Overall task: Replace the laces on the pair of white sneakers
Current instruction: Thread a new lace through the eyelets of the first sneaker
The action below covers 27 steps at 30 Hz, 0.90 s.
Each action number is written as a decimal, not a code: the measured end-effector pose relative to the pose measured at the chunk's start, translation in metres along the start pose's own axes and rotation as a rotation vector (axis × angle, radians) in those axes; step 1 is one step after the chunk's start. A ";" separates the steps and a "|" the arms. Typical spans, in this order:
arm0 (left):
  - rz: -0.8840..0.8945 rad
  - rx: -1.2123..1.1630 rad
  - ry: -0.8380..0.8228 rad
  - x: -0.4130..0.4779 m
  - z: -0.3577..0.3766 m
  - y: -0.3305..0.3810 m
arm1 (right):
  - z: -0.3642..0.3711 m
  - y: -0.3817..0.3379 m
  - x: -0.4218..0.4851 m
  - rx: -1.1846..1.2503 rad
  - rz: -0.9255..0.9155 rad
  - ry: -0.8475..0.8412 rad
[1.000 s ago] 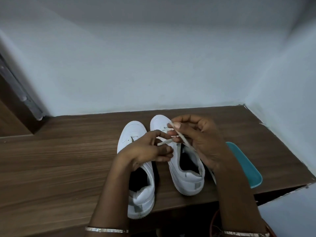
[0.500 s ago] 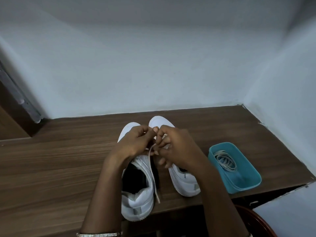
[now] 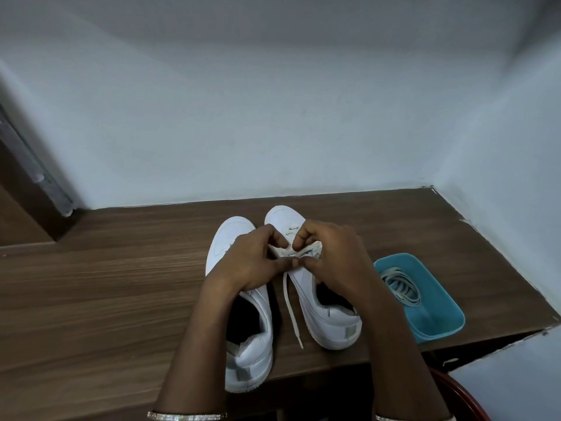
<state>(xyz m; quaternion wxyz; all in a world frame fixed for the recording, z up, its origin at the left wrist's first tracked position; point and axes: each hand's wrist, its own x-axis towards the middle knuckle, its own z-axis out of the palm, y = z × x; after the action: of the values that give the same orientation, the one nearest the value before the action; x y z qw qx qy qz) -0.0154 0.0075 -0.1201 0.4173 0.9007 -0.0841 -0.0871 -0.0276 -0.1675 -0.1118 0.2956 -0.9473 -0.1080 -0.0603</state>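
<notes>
Left grip, right grip, thumbs touching, fingers curled, pinching lace

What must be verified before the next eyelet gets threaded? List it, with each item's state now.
1. Grip on the white flat lace: ok; the left hand and right hand both pinch it over the right white leather sneaker.
2. Lace's free end: ok; it lies loose on the brown wooden table between the shoes, not snagged.
3. Right sneaker seated: ok; flat on its sole.
4. Eyelet being worked: cannot tell; the hands hide it.
5. Spare supply: ok; grey spare laces lie coiled in the teal plastic tub.
6. Left white leather sneaker laced: cannot tell; the left hand covers its eyelets.
</notes>
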 end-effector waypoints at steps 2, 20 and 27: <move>-0.010 -0.006 -0.041 0.002 0.002 -0.002 | -0.003 0.002 0.000 0.018 0.001 -0.004; 0.098 -0.065 0.169 0.011 0.014 -0.005 | -0.013 0.024 -0.001 0.144 -0.009 0.091; 0.081 -0.049 0.424 0.011 0.020 -0.001 | 0.000 0.002 0.000 -0.226 0.028 -0.026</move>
<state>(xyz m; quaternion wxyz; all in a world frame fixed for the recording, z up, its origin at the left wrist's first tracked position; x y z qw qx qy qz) -0.0087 -0.0088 -0.1343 0.4507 0.8842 -0.0284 0.1192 -0.0275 -0.1691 -0.1125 0.1860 -0.9767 -0.0913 -0.0556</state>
